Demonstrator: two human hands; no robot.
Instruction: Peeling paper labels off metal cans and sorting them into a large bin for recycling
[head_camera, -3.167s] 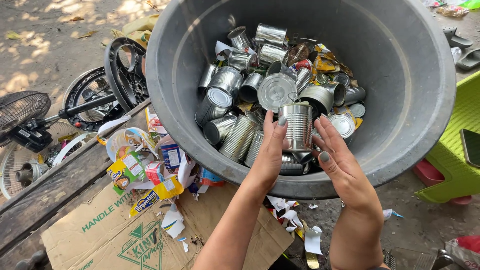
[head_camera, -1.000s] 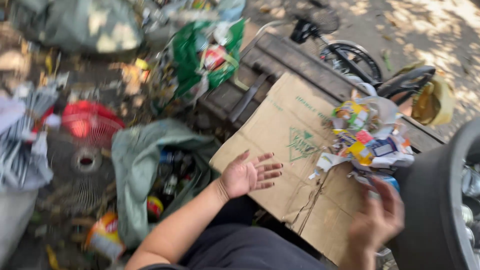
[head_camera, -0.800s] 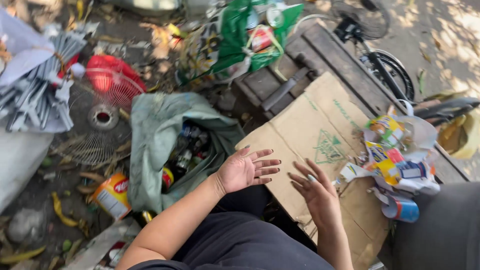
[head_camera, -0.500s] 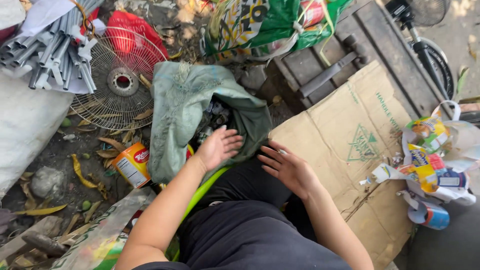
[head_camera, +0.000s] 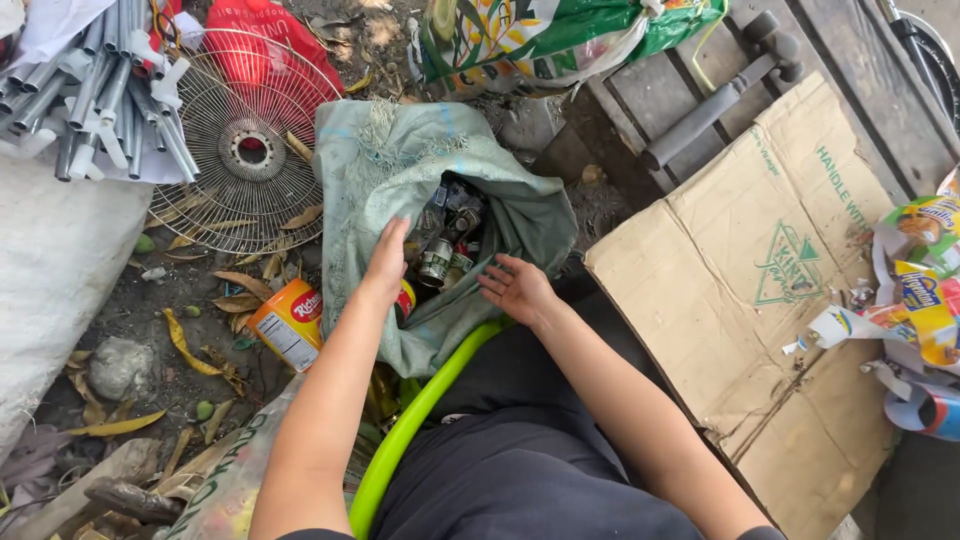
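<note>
Left hand (head_camera: 388, 258) and right hand (head_camera: 515, 288), both spread empty, at pale-green sack (head_camera: 370, 170) of dented cans (head_camera: 440, 255).

Pale green woven sack (head_camera: 400, 170), crumpled, lying on dirt ground, mouth open toward viewer. Inside: jumble of small metal cans (head_camera: 445, 235), silver and dark, tilted every way. Near edge of mouth draped over a lime-green rim (head_camera: 420, 415).
</note>
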